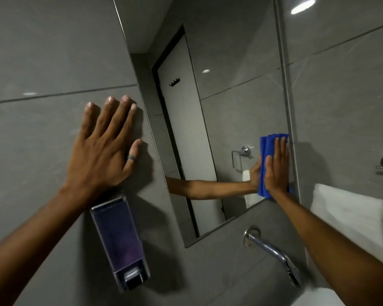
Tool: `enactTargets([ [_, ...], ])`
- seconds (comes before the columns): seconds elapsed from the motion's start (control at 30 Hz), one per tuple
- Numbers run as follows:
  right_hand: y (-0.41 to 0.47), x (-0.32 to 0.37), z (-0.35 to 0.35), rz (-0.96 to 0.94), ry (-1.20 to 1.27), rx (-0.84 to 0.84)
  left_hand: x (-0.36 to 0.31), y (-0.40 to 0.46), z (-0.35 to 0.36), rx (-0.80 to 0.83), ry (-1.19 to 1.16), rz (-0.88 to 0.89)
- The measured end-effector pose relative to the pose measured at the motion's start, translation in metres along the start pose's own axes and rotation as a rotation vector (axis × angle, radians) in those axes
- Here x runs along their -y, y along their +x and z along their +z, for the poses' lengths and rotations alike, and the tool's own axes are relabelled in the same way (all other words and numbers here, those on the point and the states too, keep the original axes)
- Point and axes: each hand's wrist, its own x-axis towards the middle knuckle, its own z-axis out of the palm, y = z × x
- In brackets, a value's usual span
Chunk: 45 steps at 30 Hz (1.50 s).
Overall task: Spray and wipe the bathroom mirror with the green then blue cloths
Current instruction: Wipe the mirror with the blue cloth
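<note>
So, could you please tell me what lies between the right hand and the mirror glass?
In the head view, the folded blue cloth lies between the flat right hand and the mirror, near its lower right corner.

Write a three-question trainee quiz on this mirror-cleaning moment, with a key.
1. True or false: the left hand rests flat on the tiled wall.
2. Which cloth does the right hand press on the mirror? A green, B blue, C white.
3. Fill in: the soap dispenser hangs ___ the left hand.

Key: 1 true. 2 B, the blue cloth. 3 below.
</note>
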Motion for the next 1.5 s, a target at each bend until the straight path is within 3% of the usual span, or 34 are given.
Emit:
enactTargets([
  [0.1,0.020,-0.019,-0.003,0.173,0.051,-0.057,0.000,0.001,-0.002,-0.003,-0.001,0.002],
  [0.2,0.017,-0.011,0.000,0.207,0.059,-0.071,-0.001,0.001,-0.002,-0.005,0.014,-0.004],
  [0.33,-0.038,0.047,0.028,-0.050,-0.015,-0.058,-0.001,0.002,-0.003,-0.007,0.011,-0.011],
  [0.53,-0.125,0.188,0.070,-0.419,-0.062,0.055,-0.003,0.003,-0.009,0.033,-0.021,-0.023],
  [0.67,-0.101,0.261,0.070,-0.532,-0.063,0.090,-0.002,0.003,-0.013,0.040,-0.042,-0.025],
  [0.77,-0.055,0.280,0.060,-0.578,-0.054,0.093,0.006,0.019,-0.016,0.029,-0.063,-0.052],
  [1.13,0.111,0.180,0.003,-0.309,-0.023,0.028,0.026,0.064,-0.006,-0.106,-0.021,-0.103],
  [1.4,0.165,0.101,-0.016,-0.086,-0.053,-0.117,0.028,0.064,-0.001,-0.136,0.024,-0.098],
  [1.5,0.166,0.099,-0.013,-0.003,-0.038,-0.127,0.026,0.064,-0.003,-0.146,0.032,-0.094],
])
